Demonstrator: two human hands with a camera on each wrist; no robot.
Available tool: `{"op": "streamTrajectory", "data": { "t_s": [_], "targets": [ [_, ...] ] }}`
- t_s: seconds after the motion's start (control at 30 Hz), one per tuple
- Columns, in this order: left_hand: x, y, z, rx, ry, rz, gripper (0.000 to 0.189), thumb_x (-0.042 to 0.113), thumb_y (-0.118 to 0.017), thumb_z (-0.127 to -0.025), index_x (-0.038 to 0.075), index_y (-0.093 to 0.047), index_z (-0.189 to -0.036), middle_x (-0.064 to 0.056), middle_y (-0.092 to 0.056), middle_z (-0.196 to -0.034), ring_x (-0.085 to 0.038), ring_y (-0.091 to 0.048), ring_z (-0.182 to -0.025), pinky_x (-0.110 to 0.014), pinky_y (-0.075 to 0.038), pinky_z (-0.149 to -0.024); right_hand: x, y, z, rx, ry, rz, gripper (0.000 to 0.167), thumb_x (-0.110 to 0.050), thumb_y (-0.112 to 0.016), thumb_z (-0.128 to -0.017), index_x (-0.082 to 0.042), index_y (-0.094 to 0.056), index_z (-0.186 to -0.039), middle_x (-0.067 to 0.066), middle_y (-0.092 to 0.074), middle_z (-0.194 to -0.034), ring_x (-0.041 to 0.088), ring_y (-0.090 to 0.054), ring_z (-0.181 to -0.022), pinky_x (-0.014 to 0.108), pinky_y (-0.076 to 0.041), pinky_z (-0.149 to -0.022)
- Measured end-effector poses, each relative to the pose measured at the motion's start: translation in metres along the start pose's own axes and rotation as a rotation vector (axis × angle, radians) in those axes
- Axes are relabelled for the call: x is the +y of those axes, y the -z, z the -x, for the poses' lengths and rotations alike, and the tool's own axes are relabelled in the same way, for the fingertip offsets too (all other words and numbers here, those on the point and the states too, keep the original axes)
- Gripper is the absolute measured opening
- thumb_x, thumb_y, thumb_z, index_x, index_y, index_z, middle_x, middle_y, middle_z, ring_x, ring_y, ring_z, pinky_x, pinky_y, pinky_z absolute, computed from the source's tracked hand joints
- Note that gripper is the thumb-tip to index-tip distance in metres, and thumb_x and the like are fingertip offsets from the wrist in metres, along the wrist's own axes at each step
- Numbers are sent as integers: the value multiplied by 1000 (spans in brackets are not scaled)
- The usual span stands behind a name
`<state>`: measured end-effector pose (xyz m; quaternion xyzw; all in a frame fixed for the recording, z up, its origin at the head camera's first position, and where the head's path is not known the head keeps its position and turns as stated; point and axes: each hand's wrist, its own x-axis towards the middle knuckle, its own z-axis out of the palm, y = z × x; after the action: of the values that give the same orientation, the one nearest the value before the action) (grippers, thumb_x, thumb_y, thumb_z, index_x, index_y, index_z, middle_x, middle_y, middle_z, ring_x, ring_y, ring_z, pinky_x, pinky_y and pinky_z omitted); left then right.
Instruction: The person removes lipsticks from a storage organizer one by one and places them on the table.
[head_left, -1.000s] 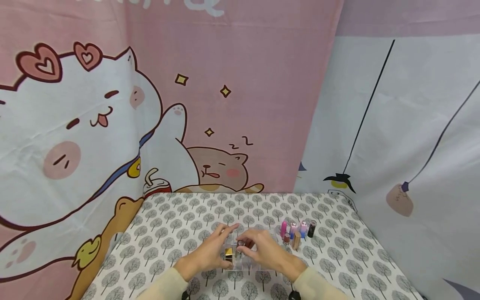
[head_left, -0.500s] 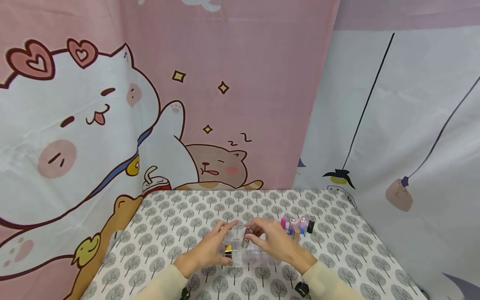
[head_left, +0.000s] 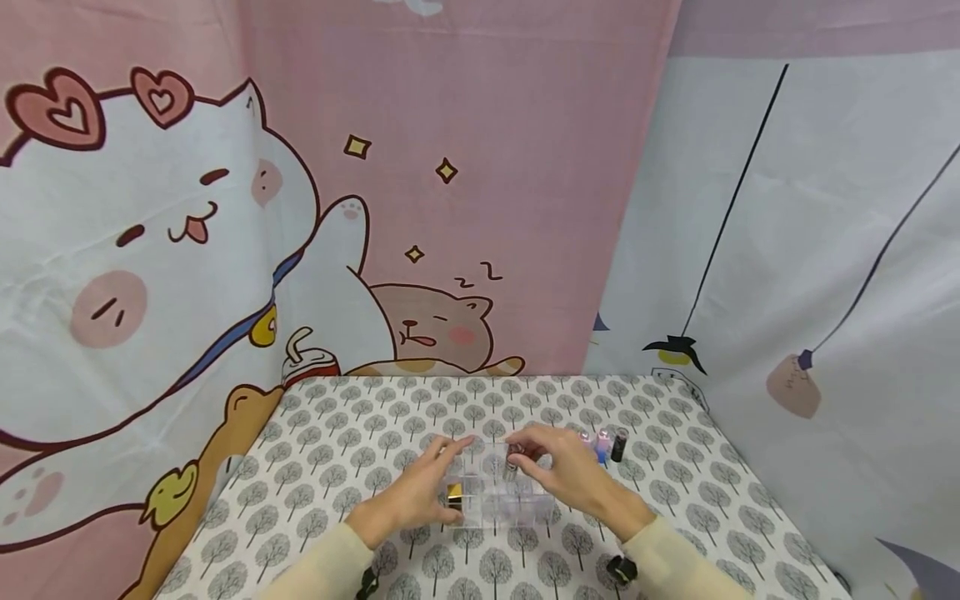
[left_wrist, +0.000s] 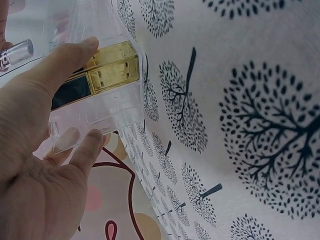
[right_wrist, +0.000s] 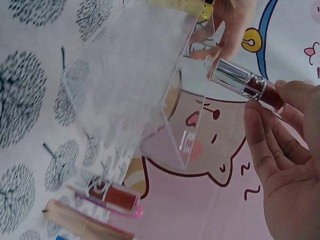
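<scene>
A clear plastic compartment organizer [head_left: 498,504] stands on the tree-print cloth. My left hand [head_left: 415,492] holds its left end between thumb and fingers. Beside the thumb, a gold and black lipstick [left_wrist: 112,72] sits in an end compartment. My right hand [head_left: 562,467] pinches a lip gloss tube [right_wrist: 247,82] by its dark red end, between thumb and fingertips. Its silver end points toward the organizer, and the tube is above the back right compartments. In the right wrist view it appears clear of the organizer's walls.
To the right of the organizer, partly behind my right hand, stand pink-blue tubes [head_left: 602,446] and a black tube [head_left: 618,446]. The right wrist view also shows another red lip gloss tube [right_wrist: 117,195] and a tan tube [right_wrist: 82,220]. A printed curtain [head_left: 525,208] hangs behind the table.
My right hand has moved right and back with the lip gloss tube, away from the compartment beside the gold lipstick. The left hand stays at the organizer's left end. The view tilts slightly downward.
</scene>
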<state>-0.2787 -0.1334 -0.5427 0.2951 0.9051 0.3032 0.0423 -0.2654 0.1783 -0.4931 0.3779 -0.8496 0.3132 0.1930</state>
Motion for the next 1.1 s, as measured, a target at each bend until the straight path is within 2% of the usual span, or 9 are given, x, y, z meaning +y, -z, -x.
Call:
{"op": "streamTrajectory", "data": {
  "t_s": [0.17, 0.37, 0.43, 0.57, 0.67, 0.73, 0.87, 0.97, 1.1],
  "targets": [
    [0, -2, 0, -7, 7, 3, 135, 26, -109, -79, 42, -25, -185, -11, -51, -165, -23, -72, -118, -40, -71, -102, 8, 7, 9, 43, 17, 38, 30, -9, -89, -103, -14, -84, -132, -4, -87, -113, -1, -78, -91, 26, -71, -78],
    [1, -2, -1, -14, 1, 13, 135, 24, -109, -80, 42, -25, -185, -12, -50, -166, -27, -73, -121, -41, -71, -105, 21, 19, 17, 113, 38, 52, 32, -2, -92, -98, -6, -82, -128, -2, -87, -103, 1, -77, -84, 22, -68, -69],
    [1, -3, -1, -15, 1, 13, 135, 24, -109, -80, 42, -25, -185, -12, -49, -167, -29, -73, -124, -41, -71, -106, 25, 24, 18, 129, 33, 52, 33, -1, -92, -97, -8, -82, -127, -3, -87, -102, 2, -79, -83, 22, -68, -68],
    [0, -4, -1, -12, 5, 11, 136, 25, -109, -80, 43, -25, -184, -10, -49, -168, -30, -73, -127, -43, -70, -109, 29, 35, 24, 109, -16, -40, 30, 0, -88, -100, -9, -79, -128, 3, -87, -101, 2, -79, -77, 18, -65, -58],
    [0, -4, 0, -6, 4, 11, 136, 25, -109, -79, 44, -25, -184, -10, -49, -168, -31, -73, -128, -44, -70, -109, 33, 43, 27, 95, -51, -84, 29, -1, -85, -104, -9, -77, -130, 9, -86, -100, -5, -72, -64, 16, -61, -52],
    [0, -4, 0, 0, 1, 8, 137, 25, -109, -78, 44, -24, -184, -10, -50, -168, -30, -72, -129, -45, -70, -110, 36, 48, 29, 112, -45, -26, 30, -1, -87, -102, -10, -78, -129, 6, -87, -100, -7, -71, -64, 16, -62, -56],
    [-1, -3, 0, 6, -6, 0, 137, 25, -109, -79, 42, -24, -185, -11, -50, -168, -30, -72, -128, -44, -70, -110, 45, 57, 31, 176, -4, 125, 31, 1, -92, -96, -8, -81, -124, 1, -89, -100, 3, -81, -77, 21, -70, -72],
    [-1, -2, 0, 7, -7, 0, 136, 24, -109, -79, 42, -25, -185, -11, -50, -168, -31, -72, -130, -44, -70, -111, 49, 62, 36, 201, -4, 171, 31, 3, -93, -94, -7, -82, -121, -1, -89, -99, 9, -83, -82, 25, -71, -72],
    [0, -2, 1, 5, -6, -1, 136, 24, -109, -80, 41, -24, -185, -11, -50, -167, -32, -72, -132, -45, -69, -112, 56, 68, 43, 225, -14, 201, 32, 3, -94, -93, -8, -83, -121, -1, -88, -99, 8, -82, -80, 23, -70, -71]
  ]
}}
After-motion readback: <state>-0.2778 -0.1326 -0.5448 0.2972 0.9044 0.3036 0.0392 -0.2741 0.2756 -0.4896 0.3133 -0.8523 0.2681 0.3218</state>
